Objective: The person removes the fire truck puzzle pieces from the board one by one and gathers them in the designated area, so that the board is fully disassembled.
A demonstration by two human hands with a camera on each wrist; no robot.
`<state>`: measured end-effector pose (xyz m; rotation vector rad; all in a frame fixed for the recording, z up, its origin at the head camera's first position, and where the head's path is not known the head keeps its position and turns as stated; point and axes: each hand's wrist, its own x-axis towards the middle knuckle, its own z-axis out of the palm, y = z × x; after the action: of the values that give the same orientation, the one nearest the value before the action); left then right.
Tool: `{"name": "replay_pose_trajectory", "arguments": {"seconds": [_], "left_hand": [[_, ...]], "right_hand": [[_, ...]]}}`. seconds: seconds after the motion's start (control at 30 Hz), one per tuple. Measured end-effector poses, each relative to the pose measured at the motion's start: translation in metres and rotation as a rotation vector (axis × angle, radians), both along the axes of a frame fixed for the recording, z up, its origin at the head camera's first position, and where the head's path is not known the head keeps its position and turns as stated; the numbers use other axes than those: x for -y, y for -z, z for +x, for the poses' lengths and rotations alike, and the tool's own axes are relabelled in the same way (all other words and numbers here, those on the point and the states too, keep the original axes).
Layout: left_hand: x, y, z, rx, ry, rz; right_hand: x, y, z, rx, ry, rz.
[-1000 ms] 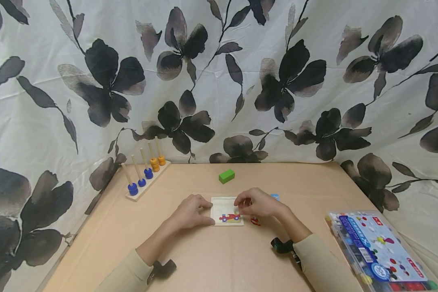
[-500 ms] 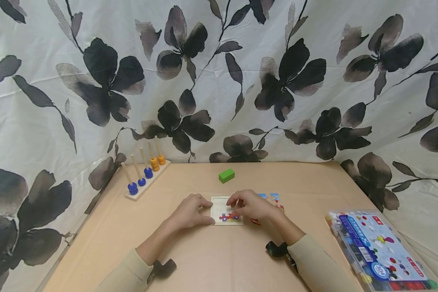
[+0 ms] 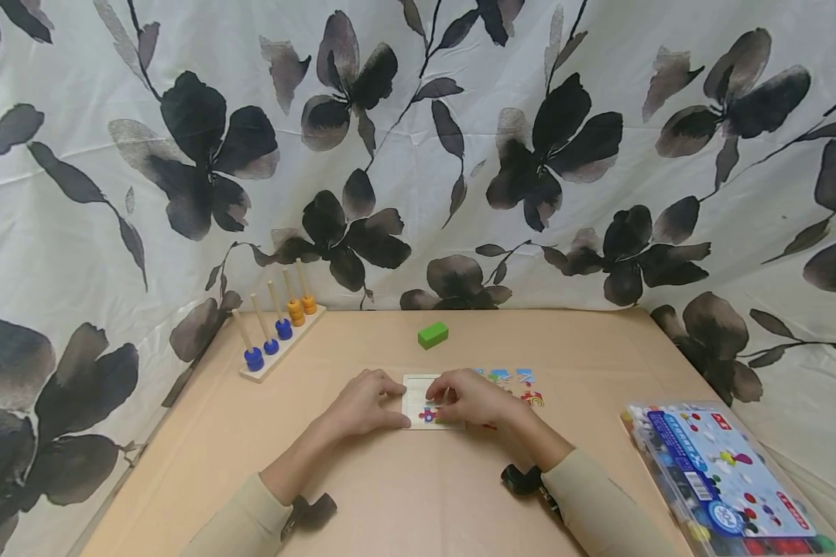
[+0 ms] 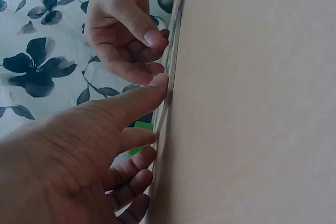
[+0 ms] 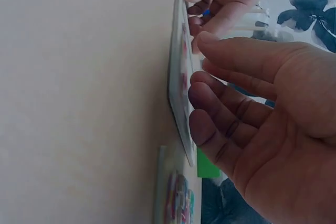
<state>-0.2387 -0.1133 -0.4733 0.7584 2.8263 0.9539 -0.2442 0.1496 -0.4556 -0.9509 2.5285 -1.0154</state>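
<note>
A pale wooden puzzle board (image 3: 414, 384) lies on the table in the head view, with a small red and blue vehicle picture (image 3: 428, 415) along its lower part. My left hand (image 3: 368, 402) rests at the board's left edge, thumb and fingertips spread along it. Above the board's right part is my right hand (image 3: 470, 398), fingers loosely bent and fingertips close over the surface. No piece shows between its thumb and fingers in the right wrist view. Loose puzzle pieces lie right of the board, among them a blue one (image 3: 525, 376) and a red one (image 3: 532, 398).
At the back left stands a peg stand (image 3: 279, 360) with blue and orange rings. A green block (image 3: 433, 336) lies at the back middle. On the right is a clear box (image 3: 728, 472) with coloured balls under a printed sheet. Floral cloth (image 3: 418, 155) hangs behind the table (image 3: 404, 495).
My right hand has moved left over the board, from its right edge across the vehicle picture. More loose pieces now show behind it. My left hand has stayed in place.
</note>
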Motion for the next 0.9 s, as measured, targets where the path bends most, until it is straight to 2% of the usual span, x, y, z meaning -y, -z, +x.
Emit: {"name": "replay_pose_trajectory", "arguments": {"seconds": [0.3, 0.9], "left_hand": [[-0.0009, -0.0004, 0.0020, -0.001, -0.016, -0.005], [0.0000, 0.0002, 0.0017, -0.001, -0.015, 0.006]], "right_hand": [[0.0043, 0.0035, 0.0023, -0.053, -0.013, 0.079], [0.0087, 0.0030, 0.0044, -0.066, -0.058, 0.090]]}}
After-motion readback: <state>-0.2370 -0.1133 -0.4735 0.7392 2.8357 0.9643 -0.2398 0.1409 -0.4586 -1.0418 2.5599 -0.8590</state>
